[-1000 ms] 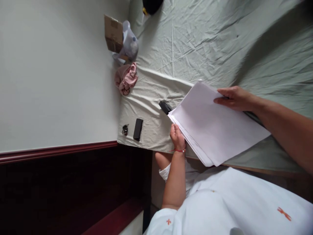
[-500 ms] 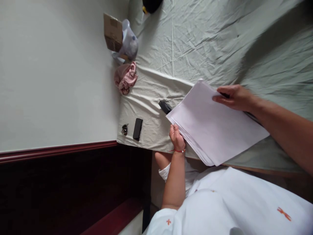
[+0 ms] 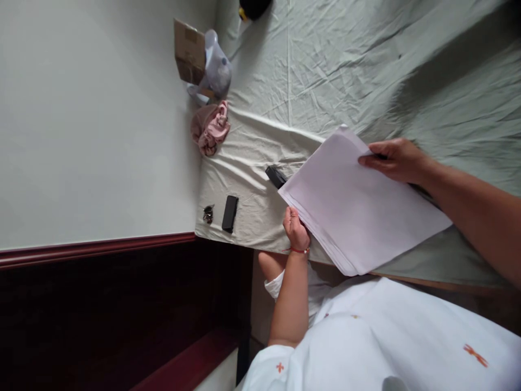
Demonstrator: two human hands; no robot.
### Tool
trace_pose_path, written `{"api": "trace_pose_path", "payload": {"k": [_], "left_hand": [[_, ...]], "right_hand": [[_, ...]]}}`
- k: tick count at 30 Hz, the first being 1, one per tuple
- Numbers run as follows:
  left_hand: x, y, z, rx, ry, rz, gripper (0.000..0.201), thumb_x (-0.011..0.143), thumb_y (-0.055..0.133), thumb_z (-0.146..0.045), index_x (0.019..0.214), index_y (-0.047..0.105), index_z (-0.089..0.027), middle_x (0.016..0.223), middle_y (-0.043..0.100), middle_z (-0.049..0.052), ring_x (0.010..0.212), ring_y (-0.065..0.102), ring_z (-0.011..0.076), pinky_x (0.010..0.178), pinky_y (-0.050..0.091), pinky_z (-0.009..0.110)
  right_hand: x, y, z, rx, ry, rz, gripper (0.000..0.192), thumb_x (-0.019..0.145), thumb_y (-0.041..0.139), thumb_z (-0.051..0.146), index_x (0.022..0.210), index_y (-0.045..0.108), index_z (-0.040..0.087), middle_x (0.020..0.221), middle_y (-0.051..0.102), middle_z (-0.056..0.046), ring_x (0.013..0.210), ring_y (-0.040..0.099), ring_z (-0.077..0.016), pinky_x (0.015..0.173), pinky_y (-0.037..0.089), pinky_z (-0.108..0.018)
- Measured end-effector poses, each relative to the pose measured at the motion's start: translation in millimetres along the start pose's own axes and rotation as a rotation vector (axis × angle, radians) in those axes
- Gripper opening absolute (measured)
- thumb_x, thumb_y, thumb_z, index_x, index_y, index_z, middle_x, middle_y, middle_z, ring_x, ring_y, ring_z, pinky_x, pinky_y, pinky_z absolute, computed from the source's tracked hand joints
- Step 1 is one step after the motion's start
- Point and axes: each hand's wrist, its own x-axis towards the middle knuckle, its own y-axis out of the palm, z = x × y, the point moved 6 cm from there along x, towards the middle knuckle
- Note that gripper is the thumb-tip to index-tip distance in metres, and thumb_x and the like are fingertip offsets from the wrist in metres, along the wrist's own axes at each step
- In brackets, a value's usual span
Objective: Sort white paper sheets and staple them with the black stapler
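Observation:
A stack of white paper sheets [image 3: 358,206] is held tilted above the cloth-covered table, its layered edges fanned slightly at the lower left. My left hand [image 3: 296,229], with a red string bracelet at the wrist, closes on the stack's left edge. On the far right edge, my right hand [image 3: 393,159] pinches the sheets between thumb and fingers. Partly tucked behind the paper's left corner lies a black object [image 3: 275,176], perhaps a stapler; the rest of it is hidden.
A pale wrinkled cloth [image 3: 260,146] covers the table. Near its left end lie a black rectangular case [image 3: 230,214] and a small dark metallic bunch [image 3: 208,214]. Farther back are a pink cloth [image 3: 210,127], a plastic bag [image 3: 218,68] and a cardboard box [image 3: 189,51] by the wall.
My right hand and the upper part of the paper stack have shifted slightly right. The left hand keeps its hold, almost unmoved.

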Motion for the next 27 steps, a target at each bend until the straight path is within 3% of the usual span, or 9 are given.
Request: {"api": "trace_pose_path", "payload": {"k": [4,7,13,17,20,23,27], "left_hand": [[-2.4,-1.3,-3.6,0.058,0.014,-0.027,0.054,0.097,0.061,-0.068,0.117,0.075,-0.021,0.119,0.075,0.011,0.123,0.069,0.0249,0.105,0.055,0.038],[-2.9,-1.5,-3.5,0.058,-0.002,-0.023,0.053,0.097,0.062,-0.068,0.115,0.076,-0.020,0.114,0.075,0.010,0.119,0.069,0.0252,0.104,0.056,0.038],[-2.7,-2.5,-3.2,0.065,0.009,0.005,0.048,0.098,0.062,-0.068,0.090,0.069,-0.021,0.085,0.064,0.003,0.093,0.066,0.0204,0.087,0.055,0.033],[-3.8,0.2,-8.7,0.074,0.082,0.053,0.057,0.096,0.061,-0.074,0.073,0.054,-0.022,0.071,0.046,-0.002,0.073,0.049,0.0158,0.073,0.046,0.030],[-4.2,2.1,-12.6,0.091,0.120,0.067,0.061,0.095,0.059,-0.077,0.071,0.049,-0.023,0.070,0.041,-0.003,0.069,0.041,0.0148,0.069,0.041,0.030],[-3.8,2.1,-12.5,0.113,0.113,0.057,0.060,0.096,0.058,-0.077,0.072,0.053,-0.023,0.070,0.044,-0.002,0.071,0.045,0.0161,0.072,0.043,0.031],[-3.3,0.1,-8.2,0.131,0.061,0.039,0.054,0.098,0.058,-0.072,0.084,0.068,-0.021,0.080,0.062,0.004,0.089,0.062,0.0222,0.087,0.052,0.036]], "right_hand": [[0.7,0.4,-1.8,0.018,0.028,0.009,0.040,0.094,0.058,0.055,0.074,0.052,0.021,0.066,0.048,-0.001,0.067,0.043,-0.0151,0.065,0.034,-0.031],[2.5,1.4,-3.7,-0.009,0.023,0.025,0.039,0.094,0.057,0.055,0.077,0.056,0.021,0.066,0.051,-0.001,0.067,0.045,-0.0158,0.066,0.035,-0.031],[2.5,1.9,0.7,-0.061,0.017,-0.006,0.040,0.092,0.055,0.055,0.071,0.047,0.021,0.063,0.046,-0.001,0.065,0.042,-0.0151,0.066,0.033,-0.031],[1.7,1.9,5.1,-0.031,-0.028,-0.041,0.037,0.088,0.055,0.053,0.069,0.051,0.021,0.062,0.046,-0.001,0.063,0.042,-0.0153,0.064,0.032,-0.031],[2.4,2.8,4.0,-0.036,-0.048,-0.028,0.034,0.087,0.056,0.051,0.070,0.056,0.021,0.060,0.048,-0.001,0.062,0.043,-0.0155,0.063,0.032,-0.031],[4.0,2.7,3.5,-0.060,-0.069,-0.014,0.030,0.088,0.057,0.046,0.072,0.058,0.020,0.060,0.051,-0.001,0.063,0.046,-0.0161,0.064,0.033,-0.031],[6.7,2.2,2.6,-0.097,-0.052,-0.012,0.025,0.088,0.059,0.039,0.072,0.060,0.020,0.060,0.053,-0.001,0.061,0.048,-0.0158,0.066,0.033,-0.032]]}}
